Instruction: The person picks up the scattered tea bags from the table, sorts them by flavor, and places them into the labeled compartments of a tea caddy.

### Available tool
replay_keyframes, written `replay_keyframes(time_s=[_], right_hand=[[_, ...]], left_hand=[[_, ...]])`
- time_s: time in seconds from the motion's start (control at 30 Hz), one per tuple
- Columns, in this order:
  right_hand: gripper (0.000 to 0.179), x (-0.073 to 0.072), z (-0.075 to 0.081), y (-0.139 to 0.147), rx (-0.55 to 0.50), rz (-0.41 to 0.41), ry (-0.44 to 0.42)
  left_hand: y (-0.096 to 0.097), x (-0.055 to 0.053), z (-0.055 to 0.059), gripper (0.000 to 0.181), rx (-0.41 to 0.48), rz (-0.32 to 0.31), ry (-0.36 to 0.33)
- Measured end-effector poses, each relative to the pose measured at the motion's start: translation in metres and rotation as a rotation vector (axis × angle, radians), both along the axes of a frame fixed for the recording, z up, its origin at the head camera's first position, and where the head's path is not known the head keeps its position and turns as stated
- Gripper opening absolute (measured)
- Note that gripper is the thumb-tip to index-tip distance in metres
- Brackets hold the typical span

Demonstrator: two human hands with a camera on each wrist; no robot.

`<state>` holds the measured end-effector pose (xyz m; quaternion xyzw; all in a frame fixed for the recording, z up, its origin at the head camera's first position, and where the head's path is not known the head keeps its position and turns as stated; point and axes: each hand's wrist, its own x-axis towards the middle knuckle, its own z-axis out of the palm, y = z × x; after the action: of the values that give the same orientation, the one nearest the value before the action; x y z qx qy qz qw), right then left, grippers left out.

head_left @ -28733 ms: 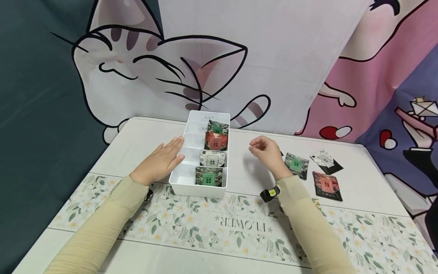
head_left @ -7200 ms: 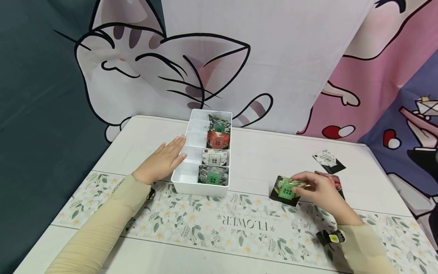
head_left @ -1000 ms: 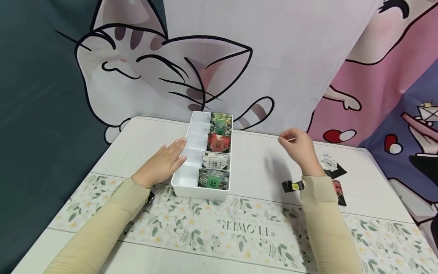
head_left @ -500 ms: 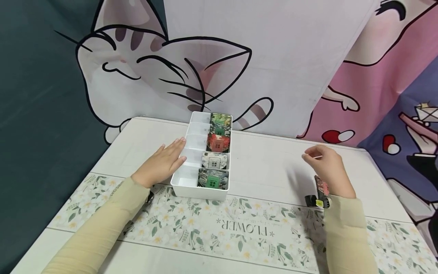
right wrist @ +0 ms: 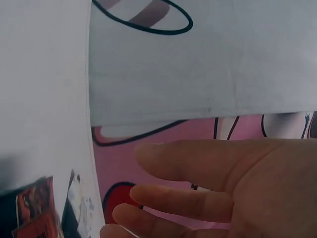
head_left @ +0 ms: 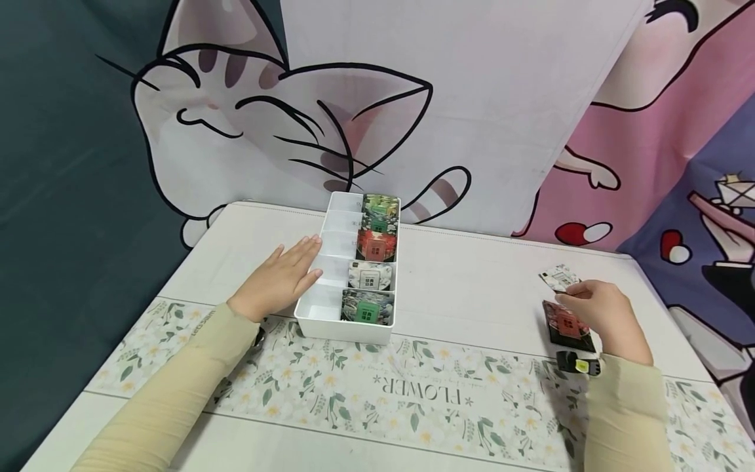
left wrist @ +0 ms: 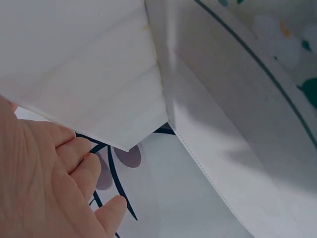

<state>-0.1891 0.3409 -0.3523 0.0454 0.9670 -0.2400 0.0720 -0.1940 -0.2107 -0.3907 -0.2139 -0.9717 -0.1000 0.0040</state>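
A long white divided box [head_left: 345, 332] stands on the table with a sachet in each compartment, among them a green-labelled sachet [head_left: 367, 308] at the front and a red sachet [head_left: 376, 247] farther back. My left hand [head_left: 274, 285] rests its straight fingers along the box's left side; in the left wrist view those fingers [left wrist: 88, 171] lie beside the white wall. My right hand [head_left: 607, 318] hovers at the white sachet [head_left: 557, 276], covering its lower part. In the right wrist view the thumb and fingers [right wrist: 183, 198] are extended and apart, with nothing between them.
A red sachet [head_left: 566, 326] with a black lower edge lies below the right hand, near the flowered strip [head_left: 425, 406] printed across the table cover. Behind the table hangs a cartoon cat cloth [head_left: 501, 98].
The right hand has moved right and down to the white sachet, uncovering the red one. The left hand stays against the box. Since the older frames, a light green sachet has come into the rear compartment.
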Motion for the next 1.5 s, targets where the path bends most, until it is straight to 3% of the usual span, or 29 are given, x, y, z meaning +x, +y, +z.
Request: replay_keyframes(time_s=[0.2,0.4,0.57,0.8,1.03,1.5], right_hand=[[0.063,0.004,-0.001,0.016,-0.016,-0.037,-0.094],[0.055,0.002,-0.005,0.026,-0.025,-0.067,-0.200],[0.055,0.000,-0.014,0.030,-0.019,-0.095,-0.228],[0.037,-0.002,-0.028,0.032,-0.027,-0.115,-0.215],[0.041,-0.005,-0.039,0.032,-0.017,-0.097,-0.180],[0.045,-0.007,-0.038,0.033,0.008,-0.079,-0.176]], left_hand=[[0.001,0.001,0.001,0.066,-0.005,0.004,-0.004],[0.001,0.002,0.002,0.065,0.010,0.004,-0.010],[0.002,0.003,0.002,0.065,0.025,0.005,-0.014],[0.001,0.002,0.001,0.065,0.028,0.010,-0.027],[0.001,0.002,0.000,0.066,0.034,0.016,-0.034],[0.000,0.001,-0.003,0.066,0.046,0.017,-0.039]])
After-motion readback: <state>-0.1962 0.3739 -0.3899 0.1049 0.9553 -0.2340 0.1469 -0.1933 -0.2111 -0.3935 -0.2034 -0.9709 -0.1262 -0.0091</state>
